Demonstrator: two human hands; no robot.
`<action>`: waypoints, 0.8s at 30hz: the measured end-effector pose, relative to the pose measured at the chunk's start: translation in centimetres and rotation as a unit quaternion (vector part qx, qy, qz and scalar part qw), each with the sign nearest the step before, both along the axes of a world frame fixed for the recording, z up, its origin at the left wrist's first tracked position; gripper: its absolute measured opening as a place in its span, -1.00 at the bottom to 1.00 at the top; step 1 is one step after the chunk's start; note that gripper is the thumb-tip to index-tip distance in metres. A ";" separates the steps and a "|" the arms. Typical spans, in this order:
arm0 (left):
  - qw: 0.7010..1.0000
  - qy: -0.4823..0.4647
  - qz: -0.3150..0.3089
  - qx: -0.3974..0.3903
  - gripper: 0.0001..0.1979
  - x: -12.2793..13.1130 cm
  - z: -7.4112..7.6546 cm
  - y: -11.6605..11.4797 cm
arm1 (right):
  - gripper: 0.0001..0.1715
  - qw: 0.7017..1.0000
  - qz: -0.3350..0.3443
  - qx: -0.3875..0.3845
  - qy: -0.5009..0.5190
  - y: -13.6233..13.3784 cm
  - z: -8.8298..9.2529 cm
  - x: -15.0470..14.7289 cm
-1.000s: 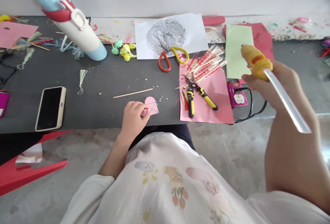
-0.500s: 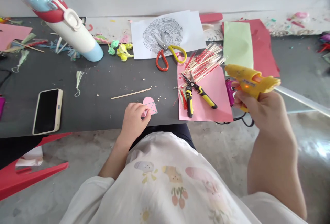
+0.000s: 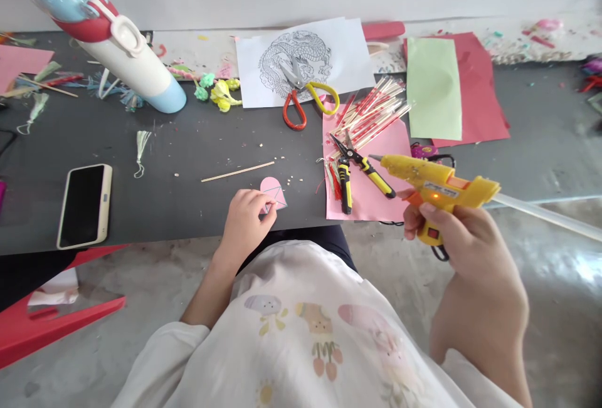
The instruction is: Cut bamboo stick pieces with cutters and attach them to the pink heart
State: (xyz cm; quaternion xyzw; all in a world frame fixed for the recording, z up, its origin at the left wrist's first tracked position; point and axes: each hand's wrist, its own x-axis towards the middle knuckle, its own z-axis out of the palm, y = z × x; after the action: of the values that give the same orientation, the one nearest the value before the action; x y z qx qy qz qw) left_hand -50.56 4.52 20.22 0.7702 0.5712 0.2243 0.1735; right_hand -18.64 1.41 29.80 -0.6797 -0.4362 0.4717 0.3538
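My right hand (image 3: 454, 232) grips a yellow hot glue gun (image 3: 423, 176) over the table's front edge. Its nozzle points left, an orange light glows on its side, and a long clear glue stick (image 3: 548, 212) juts from its back. With fingers and thumb pinched together, my left hand (image 3: 249, 217) holds the lower left part of a small pink paper heart (image 3: 273, 188) with dark lines on it. The heart is at the table's front edge, partly covered by my fingers. Just beyond it lies a thin wooden stick (image 3: 237, 172).
Black-and-yellow pliers (image 3: 345, 182) and red-and-white sticks (image 3: 371, 116) rest on pink paper (image 3: 371, 204). Scissors (image 3: 296, 98) lie on a dragon drawing (image 3: 256, 51). Green paper (image 3: 435, 88) is at right; a bottle (image 3: 136, 76), tassel (image 3: 142, 151) and phone (image 3: 84, 204) are at left.
My right hand has brought the glue gun lower, toward me and to the left, turning its nozzle into view near the pliers. My left hand stays at the heart.
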 end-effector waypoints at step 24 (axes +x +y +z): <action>0.998 -0.036 -0.023 -0.039 -0.89 1.1 0.3 -0.6 | -0.71 0.994 -0.038 -0.046 0.094 -0.1 -4.1 -2.2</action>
State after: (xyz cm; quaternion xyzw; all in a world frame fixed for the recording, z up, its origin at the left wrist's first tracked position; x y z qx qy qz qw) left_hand -49.48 3.91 20.51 0.7671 0.5551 0.2259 0.2289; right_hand -20.84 1.30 25.73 -0.6638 -0.3526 0.5395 0.3795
